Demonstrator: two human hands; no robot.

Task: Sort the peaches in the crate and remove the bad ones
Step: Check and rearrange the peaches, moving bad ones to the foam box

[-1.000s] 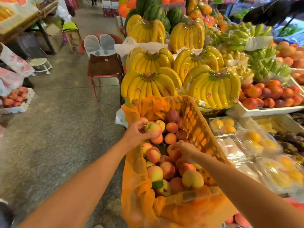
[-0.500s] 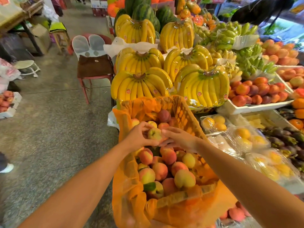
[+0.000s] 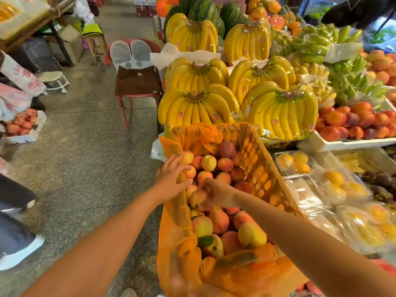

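The crate (image 3: pixel 264 168) is orange plastic with open lattice walls, and it stands among the fruit displays just in front of the bananas (image 3: pixel 197 110). A thin orange liner (image 3: pixel 190 262) is draped inside it and hangs over the near rim. This liner looks loose, so it may slide or catch the fingers near the edge.

The peaches (image 3: pixel 218 220) fill the crate in a heap of several layers, touching each other. I judge the full crate as heavy, but one fruit is light and fits in one palm. The skin is soft and bruises easily, and a bad fruit is probably softer than the others. It is better to cup each one from the sides with the whole palm and lift it straight up — not to press with the fingertips. The round fruits beside it may roll into the gap.

The left hand (image 3: pixel 171 175) lies with straight, spread fingers on the fruits at the left wall and grips nothing. The right hand (image 3: pixel 217 194) has its fingers curled around one pinkish peach (image 3: pixel 197 197) in the middle of the heap — this part is blurred, so I cannot tell how firm the hold is.
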